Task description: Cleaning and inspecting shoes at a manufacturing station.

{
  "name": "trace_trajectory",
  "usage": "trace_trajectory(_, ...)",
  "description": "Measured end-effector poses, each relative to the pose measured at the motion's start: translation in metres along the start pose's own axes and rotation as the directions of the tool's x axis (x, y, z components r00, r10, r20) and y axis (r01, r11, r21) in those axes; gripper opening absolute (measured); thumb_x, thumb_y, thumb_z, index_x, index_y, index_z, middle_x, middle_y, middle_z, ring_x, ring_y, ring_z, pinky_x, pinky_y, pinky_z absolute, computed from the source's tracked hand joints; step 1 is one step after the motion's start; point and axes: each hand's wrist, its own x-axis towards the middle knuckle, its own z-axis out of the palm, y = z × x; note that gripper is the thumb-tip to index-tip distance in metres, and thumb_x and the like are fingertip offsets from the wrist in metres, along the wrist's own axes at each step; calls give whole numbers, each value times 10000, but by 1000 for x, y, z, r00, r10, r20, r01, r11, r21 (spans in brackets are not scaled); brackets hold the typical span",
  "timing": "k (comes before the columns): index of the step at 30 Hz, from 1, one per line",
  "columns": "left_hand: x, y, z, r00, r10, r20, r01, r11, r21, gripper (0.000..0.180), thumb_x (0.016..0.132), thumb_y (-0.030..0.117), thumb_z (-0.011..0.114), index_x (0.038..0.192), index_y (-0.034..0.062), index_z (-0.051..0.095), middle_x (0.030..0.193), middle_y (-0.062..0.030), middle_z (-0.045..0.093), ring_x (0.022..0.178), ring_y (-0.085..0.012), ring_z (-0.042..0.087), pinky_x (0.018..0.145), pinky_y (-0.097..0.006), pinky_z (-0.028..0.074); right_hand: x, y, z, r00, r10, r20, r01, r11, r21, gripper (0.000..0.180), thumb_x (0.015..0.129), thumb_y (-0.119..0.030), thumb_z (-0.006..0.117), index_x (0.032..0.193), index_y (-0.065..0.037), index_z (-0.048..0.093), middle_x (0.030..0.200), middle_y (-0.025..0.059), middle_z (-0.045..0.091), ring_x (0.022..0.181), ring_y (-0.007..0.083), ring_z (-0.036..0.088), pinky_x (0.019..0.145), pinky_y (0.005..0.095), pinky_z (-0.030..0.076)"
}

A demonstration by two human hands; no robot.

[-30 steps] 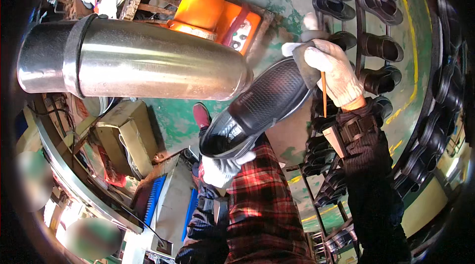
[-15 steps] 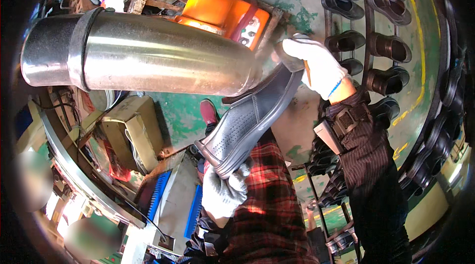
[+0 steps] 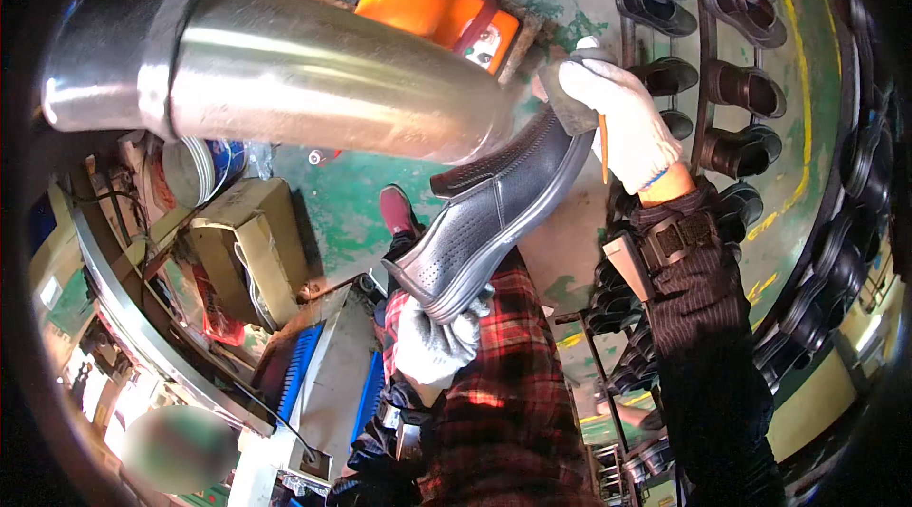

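Note:
A black leather slip-on shoe (image 3: 503, 208) hangs tilted at the middle of the view, its heel low and its toe up to the right. My left hand (image 3: 440, 341), in a white knit glove, is closed round the heel from below. At the toe end my right hand (image 3: 622, 117), gloved too, grips a grey cloth-like pad (image 3: 570, 108) that lies over the toe. A thin orange-brown stick (image 3: 603, 148) sticks out beneath those fingers. The toe itself is mostly hidden. Just behind the shoe's opening is the end of a wide shiny metal pipe (image 3: 332, 70).
Behind the pipe stands an orange machine (image 3: 465, 22) on a wooden pallet. Racks of dark shoes (image 3: 655, 8) line the right side. To the lower left are a cardboard box (image 3: 249, 246), a curved metal rail (image 3: 142, 317) and a grey unit with blue bristle strips (image 3: 328, 383).
Both hands and the shoe have shifted slightly up and to the right. The pipe appears higher in the view. Both hands keep their hold.

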Motion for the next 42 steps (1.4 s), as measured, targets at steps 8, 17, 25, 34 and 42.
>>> trace_trajectory(8, -114, 56, -75, 976, 161, 149, -149, -10, 989, 685, 797, 406, 787, 1344, 63, 555, 1115, -136, 698, 946, -219, 706, 875, -355, 552, -105, -2, 50, 980, -190, -52, 191, 849, 493, 216, 932, -226, 572, 1022, -31, 592, 935, 92, 591, 960, 333, 628, 945, 494, 496)
trace_trajectory(17, -250, 15, -47, 873, -243, 423, -483, -557, 676, 305, 806, 407, 725, 816, 104, 702, 700, -50, 672, 582, -250, 626, 544, -355, 486, -242, -82, 145, 898, -413, 152, 56, 450, 891, 293, 959, -380, 543, 833, -128, 467, 907, 35, 475, 936, 233, 504, 886, 397, 402)
trace_trajectory(25, -359, 22, 99, 907, -253, 335, -198, 445, 873, 858, 656, 48, 801, 1414, -29, 408, 1274, -152, 575, 1181, -218, 542, 1145, -348, 277, -326, -162, 151, 916, -333, -225, 354, 933, 60, 274, 909, -77, 513, 1147, 56, 524, 1074, 133, 618, 932, 252, 644, 903, 391, 527)
trace_trajectory(34, -389, 42, 94, 911, -252, 326, -347, -40, 937, 1152, 689, 58, 791, 1576, 34, 57, 1621, -115, 207, 1439, -129, 268, 1154, -278, 242, -354, -227, 232, 630, 221, 745, 222, 868, -445, 205, 893, -41, 526, 1073, -23, 622, 915, 65, 649, 801, 143, 616, 732, 284, 500)
trace_trajectory(42, -405, 39, 85, 905, -109, 411, -344, 379, 859, 888, 879, 130, 641, 1580, 67, 99, 1533, -131, 371, 1344, -194, 433, 1093, -318, 372, -353, -230, 247, 812, 130, 569, 10, 972, -236, 171, 848, 26, 539, 996, 11, 623, 811, 52, 631, 613, 93, 542, 545, 244, 449)
